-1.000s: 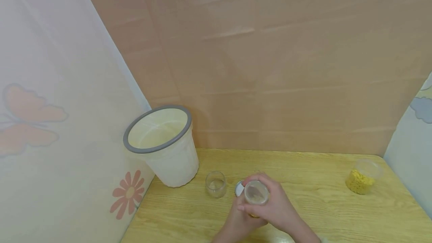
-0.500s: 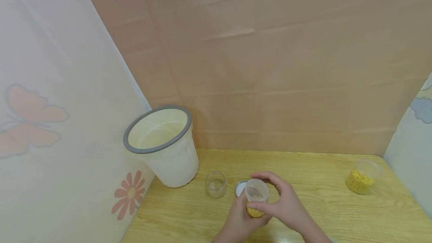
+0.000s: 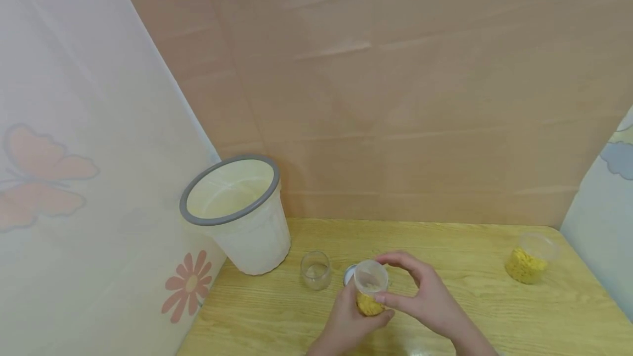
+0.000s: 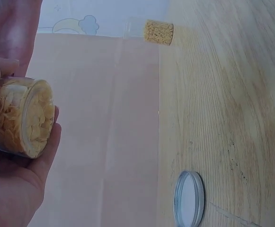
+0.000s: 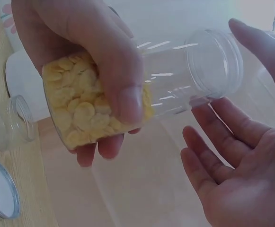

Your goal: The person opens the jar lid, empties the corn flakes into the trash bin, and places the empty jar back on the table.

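Observation:
My left hand grips a clear jar round its lower part. Yellow flakes like cornflakes fill the jar's bottom half, and its mouth has no lid. Beside that mouth, my right hand is spread with the thumb and fingers apart. In the right wrist view its fingertips are close to the jar's neck; whether they touch is unclear. A silver-rimmed lid lies on the table behind the jar, partly hidden in the head view. Left of it stands a small clear glass jar.
A white bin with a grey rim stands at the back left, by the patterned wall. Another clear container, partly filled with yellow flakes, is at the far right of the wooden table. A brownish cloth hangs behind.
My right hand has come away from round the jar's mouth, moving right with its fingers opening. The left hand and jar have shifted slightly left, showing more of the flakes.

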The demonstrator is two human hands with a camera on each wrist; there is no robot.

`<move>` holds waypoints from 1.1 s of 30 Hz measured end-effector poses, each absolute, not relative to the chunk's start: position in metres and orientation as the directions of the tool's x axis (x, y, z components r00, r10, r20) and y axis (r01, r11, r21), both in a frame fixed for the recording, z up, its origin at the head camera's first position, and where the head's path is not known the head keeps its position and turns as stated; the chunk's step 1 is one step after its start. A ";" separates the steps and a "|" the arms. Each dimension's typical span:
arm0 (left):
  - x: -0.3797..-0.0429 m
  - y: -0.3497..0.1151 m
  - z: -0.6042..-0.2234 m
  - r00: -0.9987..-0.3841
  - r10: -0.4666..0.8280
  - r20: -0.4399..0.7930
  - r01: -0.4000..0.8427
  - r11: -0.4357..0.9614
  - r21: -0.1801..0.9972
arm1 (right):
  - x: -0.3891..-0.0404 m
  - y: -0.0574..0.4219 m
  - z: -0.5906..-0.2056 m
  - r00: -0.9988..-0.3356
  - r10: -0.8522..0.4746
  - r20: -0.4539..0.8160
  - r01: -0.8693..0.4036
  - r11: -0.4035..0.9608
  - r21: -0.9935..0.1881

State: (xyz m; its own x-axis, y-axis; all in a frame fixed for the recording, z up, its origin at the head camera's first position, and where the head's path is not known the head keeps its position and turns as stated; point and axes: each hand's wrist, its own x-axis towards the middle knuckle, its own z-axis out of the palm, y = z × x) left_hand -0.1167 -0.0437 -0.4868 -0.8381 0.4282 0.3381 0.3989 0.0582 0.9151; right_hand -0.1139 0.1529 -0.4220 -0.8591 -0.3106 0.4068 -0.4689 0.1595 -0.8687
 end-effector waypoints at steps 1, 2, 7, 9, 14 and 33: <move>-0.117 -0.044 -0.487 -0.834 0.429 0.346 0.408 0.060 0.911 | -0.114 0.152 -0.422 -0.863 -0.310 0.400 -0.462 0.160 -0.872; -0.117 -0.044 -0.488 -0.830 0.430 0.354 0.419 0.062 0.906 | -0.114 0.151 -0.423 -0.867 -0.309 0.391 -0.452 0.157 -0.878; -0.119 -0.043 -0.490 -0.793 0.428 0.432 0.523 0.117 0.844 | -0.114 0.143 -0.423 -0.884 -0.308 0.353 -0.414 0.162 -0.896; -0.120 -0.042 -0.490 -0.774 0.427 0.467 0.568 0.143 0.811 | -0.113 0.138 -0.424 -0.885 -0.322 0.338 -0.400 0.151 -0.904; -0.121 -0.037 -0.490 -0.731 0.454 0.510 0.626 0.149 0.765 | -0.111 0.124 -0.424 -0.912 -0.321 0.257 -0.309 0.122 -0.943; -0.119 -0.041 -0.492 -0.790 0.453 0.413 0.511 0.115 0.852 | -0.113 0.133 -0.431 -0.904 -0.217 0.368 -0.402 0.141 -0.905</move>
State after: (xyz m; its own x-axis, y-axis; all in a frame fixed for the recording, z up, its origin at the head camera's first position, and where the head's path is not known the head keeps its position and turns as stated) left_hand -0.1188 -0.0412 -0.4920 -0.7900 0.4529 0.4132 0.5113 0.1149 0.8517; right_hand -0.1131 0.1331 -0.4312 -0.9044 -0.2166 0.3676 -0.4017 0.1415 -0.9048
